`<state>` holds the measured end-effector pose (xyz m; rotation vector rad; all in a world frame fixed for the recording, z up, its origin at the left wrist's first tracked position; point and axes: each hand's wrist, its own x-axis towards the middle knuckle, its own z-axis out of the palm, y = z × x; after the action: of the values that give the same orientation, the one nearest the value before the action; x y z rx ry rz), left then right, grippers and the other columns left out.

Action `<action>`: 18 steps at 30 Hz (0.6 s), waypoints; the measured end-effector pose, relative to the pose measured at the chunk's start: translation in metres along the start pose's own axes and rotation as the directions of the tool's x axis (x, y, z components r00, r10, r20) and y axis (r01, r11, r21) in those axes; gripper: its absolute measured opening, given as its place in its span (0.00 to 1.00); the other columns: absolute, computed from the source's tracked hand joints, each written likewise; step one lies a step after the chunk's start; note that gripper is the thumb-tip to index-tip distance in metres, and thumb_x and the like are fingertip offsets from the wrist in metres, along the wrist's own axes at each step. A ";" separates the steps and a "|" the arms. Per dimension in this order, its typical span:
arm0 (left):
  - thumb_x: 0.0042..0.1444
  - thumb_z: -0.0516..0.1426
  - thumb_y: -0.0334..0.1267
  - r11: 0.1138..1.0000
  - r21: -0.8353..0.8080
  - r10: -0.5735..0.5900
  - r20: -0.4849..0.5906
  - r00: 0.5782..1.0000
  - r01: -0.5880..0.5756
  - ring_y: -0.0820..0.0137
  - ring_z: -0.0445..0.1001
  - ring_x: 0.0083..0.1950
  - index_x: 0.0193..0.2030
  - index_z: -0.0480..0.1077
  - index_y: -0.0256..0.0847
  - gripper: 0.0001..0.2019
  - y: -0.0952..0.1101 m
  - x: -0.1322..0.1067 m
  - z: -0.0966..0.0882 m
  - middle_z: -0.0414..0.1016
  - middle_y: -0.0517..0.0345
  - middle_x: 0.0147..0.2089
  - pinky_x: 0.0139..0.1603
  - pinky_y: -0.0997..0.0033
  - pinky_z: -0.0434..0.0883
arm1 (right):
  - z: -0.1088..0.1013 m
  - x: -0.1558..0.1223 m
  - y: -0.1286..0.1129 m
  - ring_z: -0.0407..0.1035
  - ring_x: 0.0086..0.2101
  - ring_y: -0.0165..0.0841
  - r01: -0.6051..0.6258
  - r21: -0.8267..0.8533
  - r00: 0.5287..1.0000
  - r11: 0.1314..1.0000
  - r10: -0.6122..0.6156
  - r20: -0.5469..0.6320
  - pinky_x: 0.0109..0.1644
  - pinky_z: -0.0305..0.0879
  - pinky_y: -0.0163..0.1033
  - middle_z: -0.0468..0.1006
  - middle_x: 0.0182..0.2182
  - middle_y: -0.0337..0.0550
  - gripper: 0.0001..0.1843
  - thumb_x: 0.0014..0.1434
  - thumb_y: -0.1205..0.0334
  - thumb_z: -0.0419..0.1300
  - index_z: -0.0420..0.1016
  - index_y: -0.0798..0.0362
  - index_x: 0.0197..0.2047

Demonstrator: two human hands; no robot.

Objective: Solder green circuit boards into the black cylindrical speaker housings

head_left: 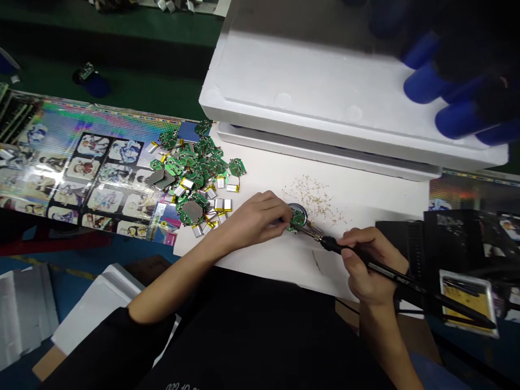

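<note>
My left hand [255,216] rests on a white board [365,200] and pinches a small round green circuit board [297,219] with its fingertips. My right hand [368,262] is closed around the black handle of a soldering iron [377,266]. The iron's metal tip touches the right edge of the circuit board. A pile of several green circuit boards and small silver batteries [197,176] lies to the left of my left hand.
Stacked white foam trays [309,92] stand at the back. Another person's blue-gloved hand [459,92] hovers over their right end. Small solder scraps [317,197] are scattered behind the board. A black soldering station [459,249] stands at the right. A holographic picture sheet [81,162] lies at the left.
</note>
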<state>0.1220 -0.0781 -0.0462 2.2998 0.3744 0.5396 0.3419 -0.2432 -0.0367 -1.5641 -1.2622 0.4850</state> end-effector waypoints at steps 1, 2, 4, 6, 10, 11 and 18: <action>0.72 0.56 0.31 1.000 0.000 -0.001 -0.001 1.000 0.001 0.64 0.78 0.50 0.43 0.74 0.40 0.06 0.000 0.000 0.000 0.84 0.52 0.45 0.56 0.62 0.73 | 0.000 0.001 -0.001 0.70 0.24 0.29 0.005 -0.016 1.000 1.000 -0.005 0.006 0.26 0.63 0.35 0.78 0.26 0.35 0.01 0.60 0.62 0.67 0.81 0.48 0.37; 0.72 0.56 0.31 1.000 0.000 0.001 -0.002 1.000 -0.001 0.64 0.78 0.50 0.43 0.74 0.40 0.06 0.000 0.000 0.000 0.84 0.52 0.45 0.56 0.62 0.73 | 0.000 0.001 -0.002 0.70 0.24 0.29 0.011 -0.030 1.000 0.999 -0.010 0.013 0.26 0.64 0.35 0.78 0.26 0.35 0.01 0.60 0.61 0.67 0.81 0.48 0.36; 0.72 0.56 0.31 1.000 0.000 0.009 -0.007 1.000 -0.009 0.64 0.78 0.50 0.43 0.74 0.40 0.06 -0.001 0.000 0.000 0.84 0.52 0.45 0.56 0.62 0.73 | -0.001 0.002 -0.004 0.70 0.23 0.29 0.019 -0.049 1.000 0.999 -0.018 0.020 0.25 0.64 0.34 0.79 0.26 0.35 0.01 0.60 0.61 0.67 0.81 0.48 0.36; 0.72 0.56 0.31 1.000 -0.002 0.017 -0.011 1.000 -0.017 0.64 0.78 0.50 0.43 0.74 0.40 0.06 -0.001 -0.001 0.001 0.84 0.52 0.45 0.56 0.61 0.73 | -0.001 0.003 -0.005 0.70 0.22 0.29 0.024 -0.056 0.999 0.998 -0.023 0.025 0.24 0.63 0.34 0.79 0.25 0.35 0.01 0.59 0.62 0.67 0.80 0.48 0.35; 0.72 0.56 0.32 1.000 -0.013 -0.003 0.001 1.000 0.003 0.63 0.78 0.51 0.43 0.74 0.41 0.06 -0.001 -0.001 0.001 0.84 0.52 0.46 0.57 0.60 0.73 | -0.003 0.006 -0.005 0.69 0.21 0.29 0.024 -0.049 0.999 0.999 -0.022 0.046 0.23 0.62 0.34 0.78 0.24 0.35 0.01 0.58 0.64 0.66 0.80 0.48 0.35; 0.72 0.56 0.33 1.000 -0.014 -0.012 0.006 1.000 0.012 0.63 0.77 0.51 0.43 0.74 0.41 0.06 -0.001 -0.001 0.001 0.84 0.52 0.46 0.57 0.60 0.73 | -0.003 0.006 -0.005 0.70 0.21 0.29 0.017 -0.042 0.998 0.999 -0.015 0.060 0.23 0.62 0.34 0.78 0.24 0.35 0.01 0.58 0.64 0.66 0.80 0.48 0.35; 0.72 0.56 0.33 0.999 -0.012 -0.030 0.022 0.999 0.031 0.63 0.77 0.52 0.43 0.74 0.41 0.06 0.000 -0.001 -0.001 0.84 0.52 0.47 0.58 0.60 0.73 | -0.004 0.009 -0.006 0.68 0.21 0.28 0.000 -0.032 0.995 0.999 0.003 0.098 0.23 0.61 0.33 0.77 0.24 0.33 0.03 0.58 0.65 0.66 0.79 0.48 0.36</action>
<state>0.1213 -0.0783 -0.0458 2.2821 0.3938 0.5001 0.3455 -0.2377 -0.0278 -1.5840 -1.3493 0.5514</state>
